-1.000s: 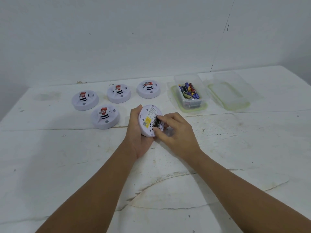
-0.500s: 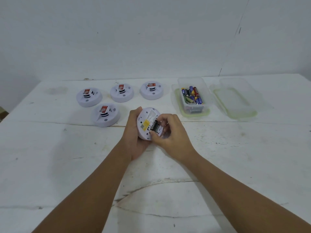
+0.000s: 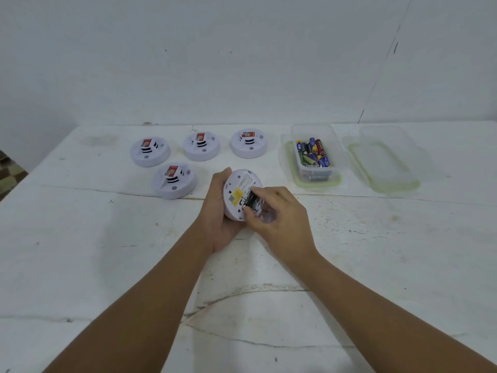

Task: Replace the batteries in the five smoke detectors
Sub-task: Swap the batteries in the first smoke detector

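white table (image 3: 80,265) | pale wall (image 3: 215,63) behind | patterned floor (image 3: 8,170) far left

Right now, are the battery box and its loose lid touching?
Apart. The head view shows a strip of bare table between the battery box and the lid.

A white round smoke detector (image 3: 238,195) is tilted on edge, its back facing up, showing a yellow label and an open compartment with a dark battery (image 3: 250,199) inside. Four more white detectors (image 3: 174,181) (image 3: 150,152) (image 3: 201,146) (image 3: 249,143) lie face up behind and left of it. To the right, a clear tub (image 3: 314,154) holds loose batteries (image 3: 313,154).
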